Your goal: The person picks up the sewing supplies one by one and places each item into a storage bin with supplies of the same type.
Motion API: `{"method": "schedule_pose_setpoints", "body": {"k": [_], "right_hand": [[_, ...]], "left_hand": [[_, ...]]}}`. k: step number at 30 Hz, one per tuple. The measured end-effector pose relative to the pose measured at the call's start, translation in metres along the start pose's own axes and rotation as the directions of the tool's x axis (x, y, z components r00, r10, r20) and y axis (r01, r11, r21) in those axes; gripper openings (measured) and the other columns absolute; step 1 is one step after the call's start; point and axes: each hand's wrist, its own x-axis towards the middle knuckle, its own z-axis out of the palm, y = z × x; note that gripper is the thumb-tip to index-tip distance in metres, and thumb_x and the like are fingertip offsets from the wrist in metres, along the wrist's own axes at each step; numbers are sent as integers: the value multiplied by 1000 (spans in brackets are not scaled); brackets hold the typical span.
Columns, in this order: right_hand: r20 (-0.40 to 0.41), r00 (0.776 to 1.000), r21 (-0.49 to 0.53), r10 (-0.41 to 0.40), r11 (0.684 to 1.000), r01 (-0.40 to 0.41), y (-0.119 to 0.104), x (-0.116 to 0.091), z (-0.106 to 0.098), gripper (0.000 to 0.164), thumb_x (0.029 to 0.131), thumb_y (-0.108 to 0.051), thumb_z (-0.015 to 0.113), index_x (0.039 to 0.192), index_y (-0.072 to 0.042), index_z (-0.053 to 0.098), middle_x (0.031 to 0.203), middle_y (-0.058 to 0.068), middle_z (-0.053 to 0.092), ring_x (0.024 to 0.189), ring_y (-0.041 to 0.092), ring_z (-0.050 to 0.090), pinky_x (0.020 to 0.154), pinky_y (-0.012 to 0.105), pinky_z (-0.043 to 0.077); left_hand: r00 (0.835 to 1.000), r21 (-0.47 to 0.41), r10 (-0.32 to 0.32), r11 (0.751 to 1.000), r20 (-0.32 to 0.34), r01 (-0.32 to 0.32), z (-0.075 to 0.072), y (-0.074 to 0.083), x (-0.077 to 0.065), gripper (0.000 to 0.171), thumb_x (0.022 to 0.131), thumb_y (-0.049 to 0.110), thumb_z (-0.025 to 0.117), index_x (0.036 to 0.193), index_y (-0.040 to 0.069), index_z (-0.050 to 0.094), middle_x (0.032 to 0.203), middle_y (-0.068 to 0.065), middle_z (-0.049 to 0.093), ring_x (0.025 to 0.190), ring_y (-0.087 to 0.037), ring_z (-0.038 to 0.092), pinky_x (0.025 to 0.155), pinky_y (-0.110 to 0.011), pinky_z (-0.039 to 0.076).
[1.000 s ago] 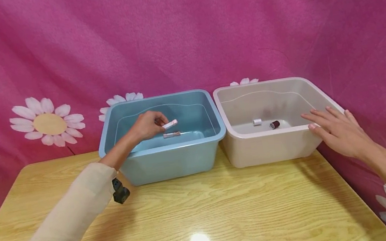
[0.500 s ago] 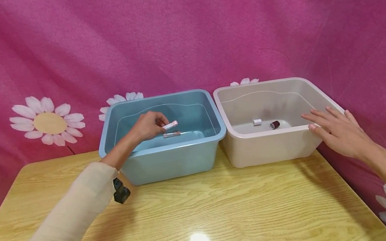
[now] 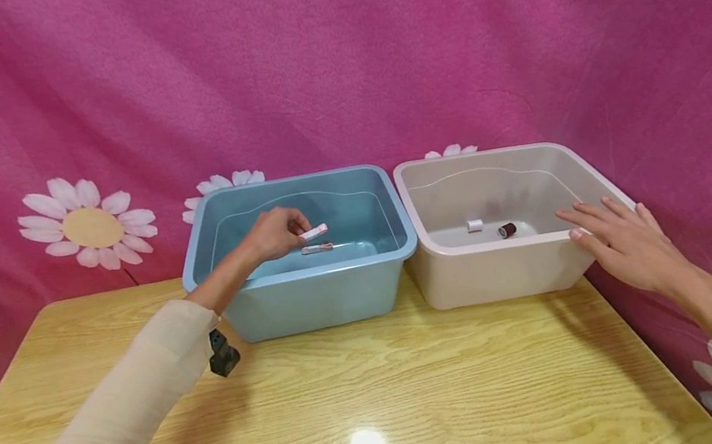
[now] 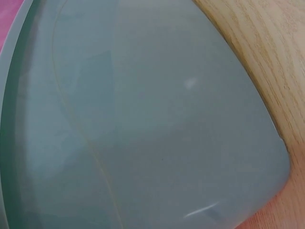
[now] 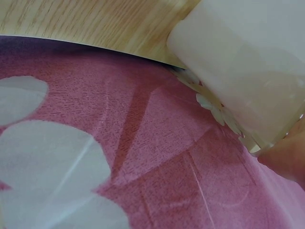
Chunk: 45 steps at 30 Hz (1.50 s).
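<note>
Over the blue bin [image 3: 313, 301], my left hand [image 3: 275, 232] pinches a small flat white strip [image 3: 314, 233] with reddish marks, perhaps a folded measuring tape. A similar folded strip [image 3: 317, 248] lies on the bin floor just below it. My right hand [image 3: 631, 242], fingers spread and fairly straight, rests at the front right corner of the beige bin [image 3: 502, 273]. Inside that bin lie a white thread spool [image 3: 475, 225] and a dark brown thread spool [image 3: 507, 230]. The left wrist view shows only the blue bin's wall [image 4: 167, 119]; part of a finger [image 5: 288, 157] appears in the right wrist view.
Both bins stand side by side on a wooden table [image 3: 325, 388], close to a pink cloth [image 3: 331, 57] printed with white flowers. The table's right edge runs just past the beige bin.
</note>
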Motion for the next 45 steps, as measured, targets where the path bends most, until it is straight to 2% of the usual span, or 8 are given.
{"method": "schedule_pose_setpoints", "body": {"k": [31,40,45], "right_hand": [[-3,1000,3,4,1000,-4,0,0,0,43,107,-31,43,145,-14,51,148,24,43,139,54,20,107,74,-4],[3,1000,1,8,1000,-8,1,0,0,43,107,-31,42,146,-14,51,149,24,42,139,54,20,107,74,-5],[-6,1000,-2,7,1000,-7,-1,0,-1,43,107,-32,43,144,-13,52,148,23,44,139,54,22,107,75,-2]], "left_hand": [[1000,-10,-1,1000,6,1,2,0,-1,13,91,0,68,103,-3,69,96,-13,70,88,-27,60,72,-36,48],[1000,-32,18,999,8,-17,0,-1,-1,19,92,-2,64,110,-5,66,105,-18,66,101,-31,59,89,-43,49],[1000,-35,19,999,10,-18,-1,-1,-2,19,92,-1,63,111,-5,65,106,-18,65,103,-32,59,91,-43,49]]}}
